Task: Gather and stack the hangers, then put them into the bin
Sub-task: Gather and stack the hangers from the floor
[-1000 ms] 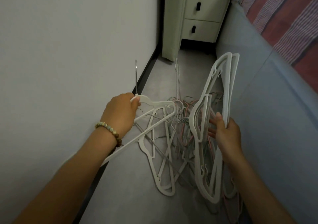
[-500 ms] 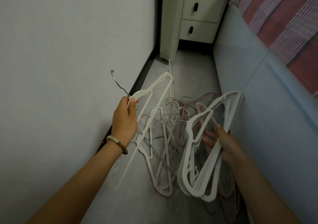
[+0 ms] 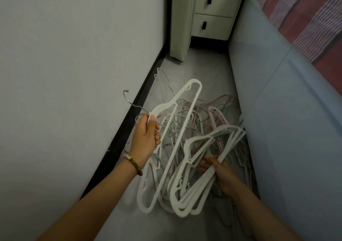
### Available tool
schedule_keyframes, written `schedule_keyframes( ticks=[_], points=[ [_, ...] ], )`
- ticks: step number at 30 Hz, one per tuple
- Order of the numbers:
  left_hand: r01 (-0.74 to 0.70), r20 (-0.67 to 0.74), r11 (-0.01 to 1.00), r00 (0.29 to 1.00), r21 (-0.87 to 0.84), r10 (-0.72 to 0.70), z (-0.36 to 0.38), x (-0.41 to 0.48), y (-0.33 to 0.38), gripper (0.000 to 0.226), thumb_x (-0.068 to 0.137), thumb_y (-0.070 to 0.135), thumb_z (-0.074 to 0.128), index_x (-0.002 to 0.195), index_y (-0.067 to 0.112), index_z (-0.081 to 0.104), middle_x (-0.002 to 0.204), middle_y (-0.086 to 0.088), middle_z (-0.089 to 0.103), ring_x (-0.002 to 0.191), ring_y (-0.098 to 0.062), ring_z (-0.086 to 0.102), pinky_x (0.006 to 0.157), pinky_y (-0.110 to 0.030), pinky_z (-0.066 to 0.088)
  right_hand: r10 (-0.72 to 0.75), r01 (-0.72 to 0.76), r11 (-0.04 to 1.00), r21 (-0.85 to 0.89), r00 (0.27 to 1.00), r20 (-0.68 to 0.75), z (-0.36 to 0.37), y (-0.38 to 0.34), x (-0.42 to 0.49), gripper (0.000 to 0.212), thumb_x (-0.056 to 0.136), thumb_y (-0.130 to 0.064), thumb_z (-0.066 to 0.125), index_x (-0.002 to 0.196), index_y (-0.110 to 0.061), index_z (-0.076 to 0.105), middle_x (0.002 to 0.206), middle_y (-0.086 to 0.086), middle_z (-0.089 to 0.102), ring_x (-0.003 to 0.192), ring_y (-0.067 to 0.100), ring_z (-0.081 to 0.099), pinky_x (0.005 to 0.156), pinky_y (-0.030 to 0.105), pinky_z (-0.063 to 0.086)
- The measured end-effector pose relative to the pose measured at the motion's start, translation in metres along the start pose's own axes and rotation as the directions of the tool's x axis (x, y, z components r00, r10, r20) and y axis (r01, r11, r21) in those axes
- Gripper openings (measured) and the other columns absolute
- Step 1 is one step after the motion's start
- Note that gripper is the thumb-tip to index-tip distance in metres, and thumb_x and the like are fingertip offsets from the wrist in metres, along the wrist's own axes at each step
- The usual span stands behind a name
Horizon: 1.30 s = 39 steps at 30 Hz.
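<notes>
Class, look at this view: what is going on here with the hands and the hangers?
A person is gathering hangers. The left hand grips a single white hanger near its hook. The right hand holds a stack of white hangers. A tangled pile of hangers, pink, grey and white, lies on the floor between the wall and the bed. No bin is in view.
</notes>
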<state>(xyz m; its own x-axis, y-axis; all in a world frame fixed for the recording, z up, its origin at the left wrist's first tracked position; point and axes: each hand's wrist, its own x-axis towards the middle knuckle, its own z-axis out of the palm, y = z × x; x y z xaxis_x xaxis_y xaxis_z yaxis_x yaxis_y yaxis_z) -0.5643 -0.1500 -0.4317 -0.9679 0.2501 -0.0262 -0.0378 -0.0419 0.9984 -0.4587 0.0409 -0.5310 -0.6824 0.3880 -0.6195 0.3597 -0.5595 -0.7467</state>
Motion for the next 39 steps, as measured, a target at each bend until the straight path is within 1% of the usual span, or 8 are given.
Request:
schedule_keyframes(
  ticks=[5, 11, 16, 19, 23, 28, 31, 39],
  points=[
    [0.146, 0.037, 0.986, 0.989, -0.076, -0.144, 0.011, 0.008, -0.024, 0.026, 0.102, 0.023, 0.032, 0.105, 0.013, 0.055, 0.07, 0.0, 0.048, 0.047, -0.004, 0.046, 0.045, -0.016, 0.043, -0.01, 0.009, 0.999, -0.046, 0.999, -0.042, -0.003, 0.0, 0.003, 0.04, 0.097, -0.025, 0.048, 0.133, -0.007, 0.041, 0.102, 0.013, 0.065, 0.081, 0.025, 0.065, 0.051, 0.028, 0.058],
    [0.577, 0.227, 0.782, 0.815, -0.236, -0.533, 0.047, 0.033, -0.065, 0.027, 0.102, 0.02, 0.032, 0.097, 0.004, 0.055, 0.066, -0.005, 0.048, 0.047, -0.012, 0.047, 0.043, -0.021, 0.047, 0.062, -0.08, 0.983, 0.166, 0.992, 0.11, -0.006, -0.007, -0.012, 0.072, 0.089, -0.066, 0.026, 0.107, -0.007, 0.063, 0.097, 0.018, 0.066, 0.086, 0.03, 0.062, 0.069, 0.037, 0.054],
    [0.403, 0.125, 0.834, 0.87, 0.377, -0.477, 0.078, 0.026, -0.105, 0.036, 0.101, 0.028, 0.027, 0.118, 0.007, 0.052, 0.112, -0.017, 0.057, 0.099, -0.031, 0.058, 0.089, -0.039, 0.048, 0.036, -0.045, 0.995, 0.094, 0.994, 0.099, -0.002, -0.007, -0.01, 0.046, 0.087, -0.053, 0.049, 0.098, -0.012, 0.064, 0.089, 0.016, 0.068, 0.082, 0.03, 0.065, 0.082, 0.043, 0.053],
    [0.308, 0.096, 0.783, 0.902, 0.541, -0.421, 0.081, 0.019, -0.103, 0.045, 0.1, 0.032, 0.028, 0.137, 0.008, 0.038, 0.142, -0.015, 0.03, 0.129, -0.033, 0.036, 0.111, -0.04, 0.03, 0.03, -0.03, 1.0, 0.007, 0.997, -0.069, -0.005, 0.002, -0.001, 0.033, 0.089, -0.037, 0.058, 0.108, -0.01, 0.059, 0.079, 0.011, 0.066, 0.055, 0.02, 0.065, 0.05, 0.03, 0.053],
    [0.423, 0.003, 0.848, 0.895, 0.32, -0.447, 0.066, 0.022, -0.112, 0.038, 0.098, 0.035, 0.032, 0.125, 0.009, 0.038, 0.128, -0.021, 0.047, 0.095, -0.028, 0.052, 0.09, -0.038, 0.044, 0.048, -0.027, 0.986, 0.164, 0.991, -0.127, -0.004, 0.003, 0.008, 0.027, 0.1, -0.03, 0.038, 0.082, -0.011, 0.046, 0.056, 0.002, 0.033, 0.027, 0.005, 0.029, 0.029, 0.014, 0.026],
    [0.542, 0.164, 0.837, 0.821, 0.08, -0.547, 0.065, 0.02, -0.118, 0.037, 0.099, 0.038, 0.03, 0.121, 0.016, 0.05, 0.113, -0.011, 0.063, 0.103, -0.027, 0.059, 0.093, -0.039, 0.048, 0.04, -0.011, 0.942, 0.336, 0.996, -0.08, 0.002, -0.007, 0.007, 0.03, 0.103, -0.027, 0.031, 0.079, -0.011, 0.042, 0.038, -0.004, 0.034, 0.023, 0.004, 0.024, 0.027, 0.01, 0.021],
    [0.548, 0.168, 0.834, 0.83, -0.067, -0.532, 0.06, 0.015, -0.111, 0.038, 0.1, 0.039, 0.031, 0.109, 0.017, 0.061, 0.098, -0.008, 0.069, 0.082, -0.019, 0.064, 0.069, -0.028, 0.053, 0.034, -0.024, 0.905, 0.424, 0.999, -0.016, 0.003, -0.016, 0.005, 0.033, 0.103, -0.027, 0.029, 0.077, -0.011, 0.041, 0.035, -0.004, 0.033, 0.022, 0.004, 0.024, 0.025, 0.01, 0.02],
    [0.268, 0.019, 0.957, 0.963, -0.109, -0.268, 0.021, 0.017, -0.066, 0.026, 0.1, 0.015, 0.038, 0.121, 0.02, 0.052, 0.066, 0.001, 0.041, 0.05, -0.002, 0.04, 0.044, -0.013, 0.04, -0.071, 0.031, 0.894, 0.448, 0.995, 0.071, 0.018, -0.04, -0.01, 0.031, 0.103, -0.027, 0.028, 0.078, -0.013, 0.041, 0.038, -0.006, 0.032, 0.024, 0.002, 0.024, 0.024, 0.012, 0.022]
  ],
)
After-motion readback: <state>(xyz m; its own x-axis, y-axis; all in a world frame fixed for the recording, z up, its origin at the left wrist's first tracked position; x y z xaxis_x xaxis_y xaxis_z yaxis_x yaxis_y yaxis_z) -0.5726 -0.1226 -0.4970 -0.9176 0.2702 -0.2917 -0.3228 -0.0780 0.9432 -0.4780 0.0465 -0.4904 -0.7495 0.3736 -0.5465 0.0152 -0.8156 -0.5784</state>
